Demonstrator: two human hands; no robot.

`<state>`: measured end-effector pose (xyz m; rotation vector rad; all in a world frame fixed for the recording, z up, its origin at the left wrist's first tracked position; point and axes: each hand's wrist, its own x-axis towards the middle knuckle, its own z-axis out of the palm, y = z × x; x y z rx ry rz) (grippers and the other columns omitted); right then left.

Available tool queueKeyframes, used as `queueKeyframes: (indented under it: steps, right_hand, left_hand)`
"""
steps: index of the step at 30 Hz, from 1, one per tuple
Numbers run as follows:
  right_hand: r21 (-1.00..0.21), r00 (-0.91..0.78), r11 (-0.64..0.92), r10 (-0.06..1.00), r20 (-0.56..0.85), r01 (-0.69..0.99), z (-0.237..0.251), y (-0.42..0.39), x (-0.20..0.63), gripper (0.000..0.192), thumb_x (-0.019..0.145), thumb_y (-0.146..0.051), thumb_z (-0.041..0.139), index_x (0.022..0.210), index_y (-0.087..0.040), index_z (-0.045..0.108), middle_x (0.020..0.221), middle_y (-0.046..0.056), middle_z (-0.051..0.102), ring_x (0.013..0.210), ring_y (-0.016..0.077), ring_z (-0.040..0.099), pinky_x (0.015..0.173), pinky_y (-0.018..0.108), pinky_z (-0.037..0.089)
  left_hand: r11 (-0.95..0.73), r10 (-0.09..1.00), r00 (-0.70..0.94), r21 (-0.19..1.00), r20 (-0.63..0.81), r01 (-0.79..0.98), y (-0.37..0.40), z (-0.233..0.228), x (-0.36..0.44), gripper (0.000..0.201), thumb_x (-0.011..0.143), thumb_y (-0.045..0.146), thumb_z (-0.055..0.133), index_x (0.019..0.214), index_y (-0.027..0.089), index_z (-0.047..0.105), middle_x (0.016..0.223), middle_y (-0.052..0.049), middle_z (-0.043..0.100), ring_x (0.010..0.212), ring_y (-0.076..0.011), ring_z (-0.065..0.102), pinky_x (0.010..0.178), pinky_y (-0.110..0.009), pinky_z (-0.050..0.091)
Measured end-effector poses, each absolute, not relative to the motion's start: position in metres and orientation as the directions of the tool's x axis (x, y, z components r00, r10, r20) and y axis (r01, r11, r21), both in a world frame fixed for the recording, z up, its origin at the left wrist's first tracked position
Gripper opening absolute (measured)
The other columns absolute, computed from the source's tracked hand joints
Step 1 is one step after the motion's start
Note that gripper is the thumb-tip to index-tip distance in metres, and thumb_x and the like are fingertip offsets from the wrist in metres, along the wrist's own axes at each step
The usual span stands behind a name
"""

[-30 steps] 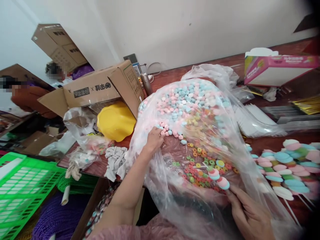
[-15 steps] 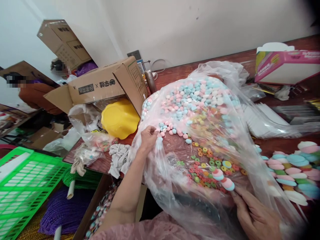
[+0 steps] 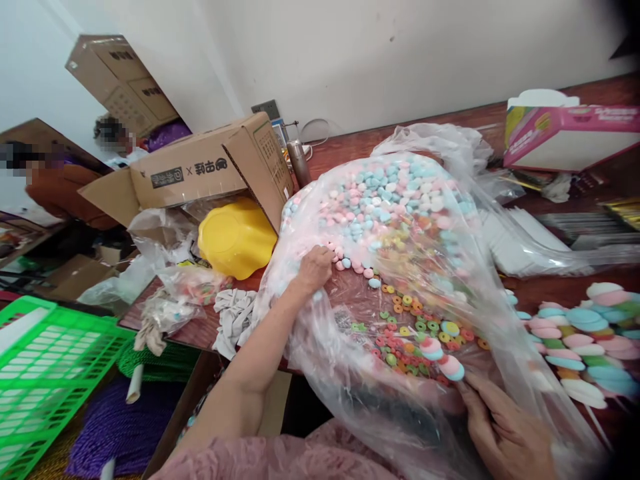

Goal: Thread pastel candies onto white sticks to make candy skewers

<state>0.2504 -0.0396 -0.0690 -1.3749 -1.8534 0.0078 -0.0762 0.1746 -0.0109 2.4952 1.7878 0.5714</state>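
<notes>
My left hand [image 3: 316, 268] reaches to the near edge of a heap of pink, blue and white marshmallow candies [image 3: 385, 187]. Its fingers are curled, and whatever they hold is hidden. In my right hand [image 3: 505, 420], low on the right, a candy skewer [image 3: 451, 367] is pinched near its end. It carries pink-and-blue marshmallows and a yellow gummy ring, and points up and left over the loose gummy rings [image 3: 400, 357]. A clear plastic bag [image 3: 325, 353] spreads around and beneath the candies.
Finished-looking candy skewers [image 3: 585, 327] are piled at the right. An open cardboard box [image 3: 200, 160] with a yellow scalloped bowl [image 3: 237, 237] stands left. A green basket [image 3: 55, 380] is lower left. White packets [image 3: 525, 243] and a pink carton [image 3: 575, 137] lie beyond. Two people are in the left background.
My left hand has moved slightly right and up, deeper over the marshmallow edge, with its fingers more curled. My right hand keeps its pinch on the skewer, and the view has shifted slightly.
</notes>
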Motion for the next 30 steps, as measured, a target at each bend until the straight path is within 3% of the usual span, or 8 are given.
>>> queueKeyframes:
  steps: [5,12,17,21,26,30]
  right_hand:
    - [-0.455,-0.088,0.417,0.805,0.586,0.787,-0.067,-0.040,0.249,0.021,0.097,-0.028,0.050,0.102,-0.022,0.070,0.089,0.003,0.079,0.074,0.0208,0.076,0.066,0.028,0.061]
    - [-0.515,-0.041,0.367,0.841,0.539,0.774,-0.077,-0.042,0.253,0.023,0.093,-0.030,0.053,0.101,-0.023,0.074,0.091,0.004,0.079,0.077,0.0216,0.076,0.071,0.029,0.061]
    - [-0.478,-0.061,0.394,0.817,0.573,0.785,-0.076,-0.042,0.252,0.022,0.093,-0.029,0.054,0.101,-0.023,0.074,0.090,0.004,0.080,0.075,0.0221,0.077,0.070,0.029,0.061]
    - [-0.425,-0.083,0.414,0.788,0.611,0.805,-0.075,-0.040,0.250,0.022,0.096,-0.028,0.051,0.101,-0.022,0.072,0.090,0.005,0.080,0.073,0.0217,0.077,0.065,0.029,0.061]
    - [-0.415,-0.070,0.443,0.746,0.662,0.795,-0.074,-0.038,0.247,0.018,0.096,-0.026,0.054,0.103,-0.023,0.071,0.085,0.003,0.079,0.071,0.0205,0.076,0.063,0.027,0.059]
    - [-0.433,-0.061,0.444,0.750,0.658,0.784,-0.073,-0.038,0.245,0.017,0.095,-0.022,0.055,0.103,-0.023,0.070,0.085,0.003,0.079,0.071,0.0193,0.076,0.063,0.026,0.058]
  left_hand:
    - [-0.348,0.921,0.310,0.141,0.236,0.927,0.181,-0.011,-0.088,0.020,0.088,0.007,0.053,0.084,0.018,0.070,0.097,-0.011,0.069,0.096,-0.0225,0.061,0.089,-0.034,0.051]
    - [-0.339,0.914,0.311,0.071,0.261,0.938,0.172,-0.013,-0.094,0.022,0.090,0.014,0.052,0.103,0.017,0.070,0.110,-0.012,0.062,0.107,-0.0235,0.058,0.097,-0.037,0.049]
    - [-0.276,0.936,0.267,0.007,0.229,0.961,0.180,-0.014,-0.081,0.019,0.089,0.014,0.054,0.099,0.017,0.070,0.104,-0.012,0.065,0.103,-0.0254,0.060,0.091,-0.036,0.049]
    - [-0.271,0.941,0.264,0.007,0.210,0.962,0.193,-0.006,-0.071,0.019,0.087,0.009,0.054,0.094,0.015,0.071,0.095,-0.013,0.069,0.094,-0.0255,0.063,0.084,-0.035,0.049]
    - [-0.295,0.928,0.273,0.051,0.255,0.954,0.175,0.011,-0.071,0.017,0.090,0.016,0.055,0.097,0.018,0.070,0.095,-0.009,0.071,0.094,-0.0233,0.065,0.083,-0.033,0.049]
    - [-0.513,0.842,0.454,0.173,0.290,0.841,0.129,-0.001,-0.056,0.022,0.092,0.016,0.049,0.103,0.016,0.067,0.094,-0.009,0.070,0.089,-0.0207,0.064,0.082,-0.031,0.049]
